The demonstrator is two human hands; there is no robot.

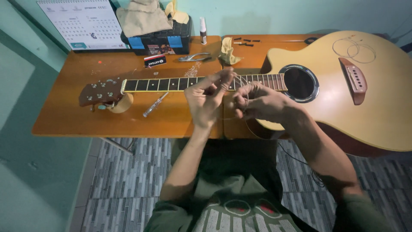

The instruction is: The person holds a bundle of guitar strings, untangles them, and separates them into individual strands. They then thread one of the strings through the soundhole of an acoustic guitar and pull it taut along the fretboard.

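Nearest, the left hand (pixel 207 99) and right hand (pixel 259 103) meet above the table's (pixel 64 116) front edge, fingers curled narrow, pinching a thin coiled guitar string (pixel 238 81) between them. Behind lies the acoustic guitar (pixel 365 111), neck pointing left. Farther back, pliers (pixel 194 57) and a black toolbox (pixel 161 41).

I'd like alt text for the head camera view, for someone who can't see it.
Seen from above, a person's left hand and right hand work a thin coiled guitar string over the fretboard of an acoustic guitar lying flat on an orange-brown table. Pliers, a small bottle, a black toolbox and a calendar sit behind.
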